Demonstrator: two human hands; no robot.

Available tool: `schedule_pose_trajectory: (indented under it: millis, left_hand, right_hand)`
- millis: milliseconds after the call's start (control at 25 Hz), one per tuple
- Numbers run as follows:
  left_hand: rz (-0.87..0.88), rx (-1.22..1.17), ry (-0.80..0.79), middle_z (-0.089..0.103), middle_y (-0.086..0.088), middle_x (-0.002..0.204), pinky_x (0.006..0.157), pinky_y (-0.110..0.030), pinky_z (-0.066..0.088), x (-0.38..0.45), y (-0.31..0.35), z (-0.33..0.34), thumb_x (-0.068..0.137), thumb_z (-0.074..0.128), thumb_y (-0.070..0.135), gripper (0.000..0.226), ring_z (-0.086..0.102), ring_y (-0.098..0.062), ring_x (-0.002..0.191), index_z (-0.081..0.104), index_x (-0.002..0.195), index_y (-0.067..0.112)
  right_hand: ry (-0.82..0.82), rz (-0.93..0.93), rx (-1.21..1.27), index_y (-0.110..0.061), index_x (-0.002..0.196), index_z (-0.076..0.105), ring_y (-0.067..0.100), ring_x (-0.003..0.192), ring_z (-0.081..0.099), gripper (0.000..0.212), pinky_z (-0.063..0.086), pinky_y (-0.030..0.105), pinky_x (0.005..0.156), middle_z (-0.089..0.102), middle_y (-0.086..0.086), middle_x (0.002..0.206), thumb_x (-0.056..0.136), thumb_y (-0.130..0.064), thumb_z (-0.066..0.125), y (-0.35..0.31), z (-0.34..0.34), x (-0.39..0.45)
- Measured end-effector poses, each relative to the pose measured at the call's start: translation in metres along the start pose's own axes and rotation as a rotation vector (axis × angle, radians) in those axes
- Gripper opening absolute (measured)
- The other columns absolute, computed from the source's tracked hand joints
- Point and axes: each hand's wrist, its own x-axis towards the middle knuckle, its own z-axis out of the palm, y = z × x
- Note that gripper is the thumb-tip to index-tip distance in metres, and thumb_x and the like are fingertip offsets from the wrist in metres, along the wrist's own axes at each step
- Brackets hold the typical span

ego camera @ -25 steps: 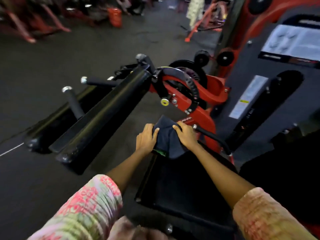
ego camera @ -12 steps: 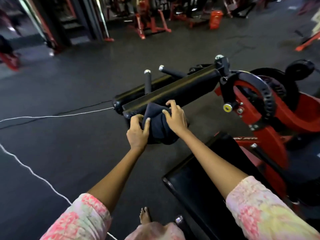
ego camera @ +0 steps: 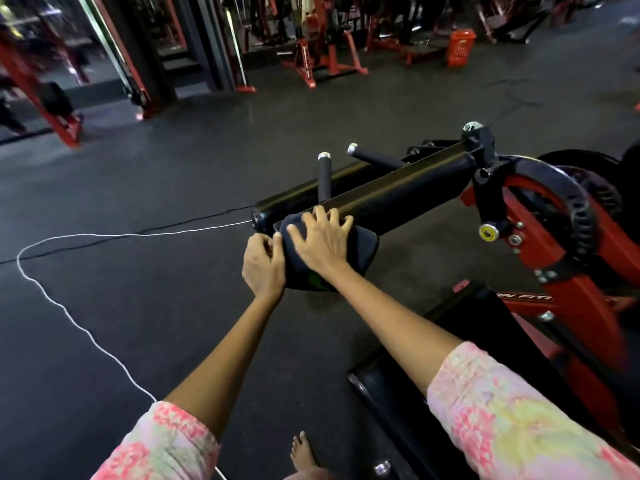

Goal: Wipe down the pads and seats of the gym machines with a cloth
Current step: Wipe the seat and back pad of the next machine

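Where hands (ego camera: 294, 251) meet, cloth (ego camera: 332, 258) draped over pad (ego camera: 398, 192)

Seat (ego camera: 398, 386) cut off at bottom edge

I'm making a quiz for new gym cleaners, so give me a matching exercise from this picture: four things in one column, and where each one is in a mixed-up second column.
Things:
1. cloth
2. basket
3. cord
4. seat

Places:
A. trailing across the floor on the left
B. draped over the end of the roller pad, under the right hand and pinched by the left hand
C. low on the right, under the right forearm
D. far back on the floor, upper right

Pairs: 1-B, 2-D, 3-A, 4-C
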Motion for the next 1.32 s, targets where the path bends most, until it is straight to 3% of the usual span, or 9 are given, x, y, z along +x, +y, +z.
schedule_pose_trajectory:
  millis: [120, 280, 360, 480, 640, 800, 1000, 1200, 1320]
  left_hand:
    - [-0.004, -0.269, -0.088, 0.054, -0.005, 0.093, 0.076, -0.036, 0.041, 0.031, -0.006, 0.01, 0.089, 0.038, 0.036, 0.025, 0.052, -0.016, 0.083, 0.052, 0.086, 0.015]
    - [-0.105, -0.498, -0.539, 0.055, -0.003, 0.118, 0.104, -0.039, 0.039, 0.067, -0.003, 0.036, 0.087, 0.031, 0.051, 0.045, 0.052, -0.018, 0.114, 0.054, 0.109, 0.019]
    - [-0.148, -0.475, -0.614, 0.053, -0.004, 0.127, 0.108, -0.04, 0.035, 0.072, -0.006, 0.043, 0.088, 0.028, 0.059, 0.052, 0.049, -0.019, 0.122, 0.052, 0.115, 0.021]
    - [-0.196, -0.519, -0.566, 0.048, -0.01, 0.133, 0.112, -0.038, 0.03, 0.071, 0.0, 0.043, 0.102, 0.018, 0.04, 0.046, 0.043, -0.021, 0.127, 0.046, 0.126, 0.012]
    - [-0.253, -0.626, -0.462, 0.042, -0.014, 0.14, 0.112, -0.034, 0.027, 0.066, 0.007, 0.041, 0.103, 0.013, 0.031, 0.049, 0.037, -0.024, 0.132, 0.035, 0.137, 0.003]
    - [-0.093, -0.327, -0.513, 0.042, -0.003, 0.142, 0.114, -0.035, 0.024, 0.064, -0.002, 0.04, 0.1, 0.017, 0.045, 0.056, 0.036, -0.02, 0.134, 0.038, 0.14, 0.012]
    - [0.12, 0.059, -0.443, 0.038, -0.011, 0.145, 0.113, -0.042, 0.021, 0.061, 0.007, 0.038, 0.102, 0.022, 0.034, 0.049, 0.033, -0.026, 0.135, 0.034, 0.141, 0.007]
    - [0.174, 0.184, -0.439, 0.038, -0.012, 0.145, 0.112, -0.046, 0.021, 0.062, -0.002, 0.039, 0.1, 0.023, 0.044, 0.057, 0.033, -0.027, 0.135, 0.032, 0.142, 0.007]
    - [0.169, 0.179, -0.437, 0.042, -0.013, 0.142, 0.11, -0.048, 0.024, 0.063, -0.003, 0.041, 0.091, 0.016, 0.056, 0.072, 0.036, -0.028, 0.132, 0.035, 0.139, 0.006]
  right_hand:
    - [-0.074, 0.004, -0.073, -0.022, 0.126, 0.059, 0.042, 0.125, 0.043, 0.059, 0.025, 0.069, 0.098, 0.053, 0.012, 0.132, 0.081, -0.059, 0.046, -0.015, 0.018, -0.019]
    - [0.061, -0.121, -0.052, -0.025, 0.116, 0.067, 0.038, 0.117, 0.052, 0.051, 0.034, 0.07, 0.093, 0.06, 0.01, 0.121, 0.078, -0.05, 0.043, 0.013, 0.027, -0.008]
    - [0.06, -0.047, -0.012, -0.026, 0.115, 0.067, 0.036, 0.119, 0.049, 0.049, 0.03, 0.069, 0.096, 0.059, 0.009, 0.123, 0.077, -0.048, 0.043, 0.02, 0.027, -0.001]
    - [0.066, -0.021, 0.02, -0.027, 0.115, 0.066, 0.036, 0.12, 0.046, 0.049, 0.026, 0.067, 0.098, 0.057, 0.008, 0.124, 0.074, -0.044, 0.046, -0.004, 0.031, -0.006]
    - [0.093, -0.408, -0.01, -0.032, 0.123, 0.061, 0.028, 0.12, 0.039, 0.054, 0.033, 0.065, 0.094, 0.058, 0.005, 0.126, 0.073, -0.042, 0.045, 0.052, 0.029, -0.003]
    - [0.035, -0.036, 0.031, -0.03, 0.123, 0.061, 0.034, 0.121, 0.042, 0.049, 0.028, 0.065, 0.096, 0.054, 0.008, 0.129, 0.077, -0.039, 0.046, 0.056, 0.021, 0.003]
    - [0.04, -0.413, -0.047, -0.032, 0.123, 0.061, 0.03, 0.119, 0.043, 0.052, 0.034, 0.065, 0.092, 0.057, 0.005, 0.126, 0.075, -0.042, 0.043, 0.071, 0.023, 0.005]
    - [0.041, -0.012, 0.01, -0.027, 0.115, 0.066, 0.036, 0.116, 0.047, 0.047, 0.029, 0.065, 0.095, 0.057, 0.008, 0.124, 0.075, -0.041, 0.045, 0.061, 0.017, 0.018]
    - [0.021, -0.317, -0.008, -0.028, 0.114, 0.066, 0.032, 0.113, 0.048, 0.048, 0.033, 0.065, 0.092, 0.059, 0.005, 0.121, 0.075, -0.043, 0.042, 0.044, 0.024, 0.003]
